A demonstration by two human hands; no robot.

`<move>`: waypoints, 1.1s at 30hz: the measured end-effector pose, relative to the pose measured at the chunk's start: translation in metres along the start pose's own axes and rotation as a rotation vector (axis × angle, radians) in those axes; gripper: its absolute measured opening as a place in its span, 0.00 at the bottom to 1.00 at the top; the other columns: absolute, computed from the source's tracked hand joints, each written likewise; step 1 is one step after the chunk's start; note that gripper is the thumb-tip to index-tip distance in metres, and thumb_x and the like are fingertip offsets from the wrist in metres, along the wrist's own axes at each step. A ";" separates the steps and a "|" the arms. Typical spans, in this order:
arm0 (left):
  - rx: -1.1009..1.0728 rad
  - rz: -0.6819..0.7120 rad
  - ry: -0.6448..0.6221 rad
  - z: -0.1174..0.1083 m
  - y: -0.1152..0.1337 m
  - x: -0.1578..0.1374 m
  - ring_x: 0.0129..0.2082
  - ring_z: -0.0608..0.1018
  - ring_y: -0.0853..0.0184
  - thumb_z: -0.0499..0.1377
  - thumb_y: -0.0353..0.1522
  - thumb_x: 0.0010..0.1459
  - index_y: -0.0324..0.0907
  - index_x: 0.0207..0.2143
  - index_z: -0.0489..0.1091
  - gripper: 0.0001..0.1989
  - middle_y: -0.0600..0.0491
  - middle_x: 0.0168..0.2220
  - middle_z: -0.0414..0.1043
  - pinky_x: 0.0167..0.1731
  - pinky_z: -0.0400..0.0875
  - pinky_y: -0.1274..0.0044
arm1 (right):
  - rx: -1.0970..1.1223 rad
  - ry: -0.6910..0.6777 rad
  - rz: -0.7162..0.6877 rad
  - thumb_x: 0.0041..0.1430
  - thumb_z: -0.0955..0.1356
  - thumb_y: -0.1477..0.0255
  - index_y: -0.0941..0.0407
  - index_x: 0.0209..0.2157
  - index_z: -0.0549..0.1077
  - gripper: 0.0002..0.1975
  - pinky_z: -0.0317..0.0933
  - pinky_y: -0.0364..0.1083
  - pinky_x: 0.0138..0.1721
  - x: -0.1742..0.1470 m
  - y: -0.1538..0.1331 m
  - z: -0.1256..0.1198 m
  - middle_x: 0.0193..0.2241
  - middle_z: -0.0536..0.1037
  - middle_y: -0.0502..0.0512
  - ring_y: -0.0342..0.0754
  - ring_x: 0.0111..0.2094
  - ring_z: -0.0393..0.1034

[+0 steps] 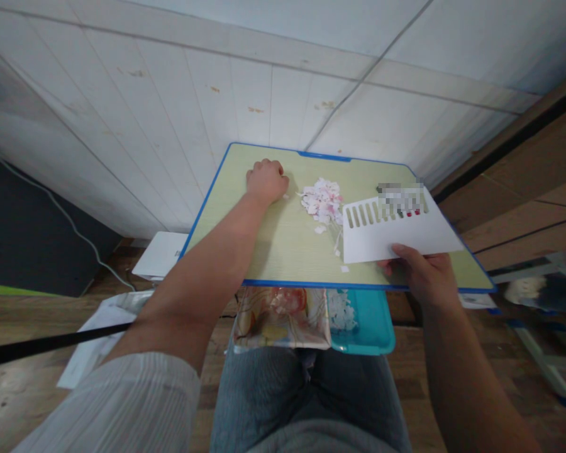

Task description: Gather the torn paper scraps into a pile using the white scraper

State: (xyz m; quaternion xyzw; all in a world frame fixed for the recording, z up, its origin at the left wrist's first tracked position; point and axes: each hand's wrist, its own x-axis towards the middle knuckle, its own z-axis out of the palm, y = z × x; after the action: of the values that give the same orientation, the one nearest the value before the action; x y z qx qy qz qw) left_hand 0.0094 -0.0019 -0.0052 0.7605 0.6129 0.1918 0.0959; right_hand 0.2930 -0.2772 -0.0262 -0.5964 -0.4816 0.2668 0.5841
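Observation:
My right hand (422, 274) grips the near edge of a white card (400, 236), thumb on top and fingers beneath. A row of narrow slots runs through the card, and small red bits show near its far right end; part there is blurred. On the pale green tabletop (283, 251), my left hand (267, 180) rests with its fingers curled inward. What those fingers hold, if anything, is hidden. Between the hands lies a heap of small white and pinkish paper pieces (321, 198), with a few loose bits toward the near edge.
Below the table's blue near edge are a turquoise tray (384, 324) with white pieces and a patterned plastic-lined container (283, 333) with reddish contents. A white wall (245, 107) rises behind the table. Wooden furniture (538, 170) stands at right, a white box (163, 251) at left.

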 end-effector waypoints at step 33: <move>-0.005 -0.002 0.006 0.000 0.001 -0.001 0.77 0.78 0.40 0.61 0.31 0.77 0.43 0.65 0.87 0.21 0.35 0.72 0.82 0.77 0.74 0.52 | -0.063 0.040 -0.030 0.60 0.84 0.54 0.51 0.32 0.82 0.18 0.74 0.50 0.24 0.005 -0.001 0.006 0.26 0.88 0.54 0.50 0.19 0.74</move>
State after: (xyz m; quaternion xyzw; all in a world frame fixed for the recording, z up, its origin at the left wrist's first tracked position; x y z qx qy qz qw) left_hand 0.0099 -0.0028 -0.0048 0.7592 0.6134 0.1956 0.0959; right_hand 0.2894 -0.2708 -0.0249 -0.6125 -0.4870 0.2307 0.5783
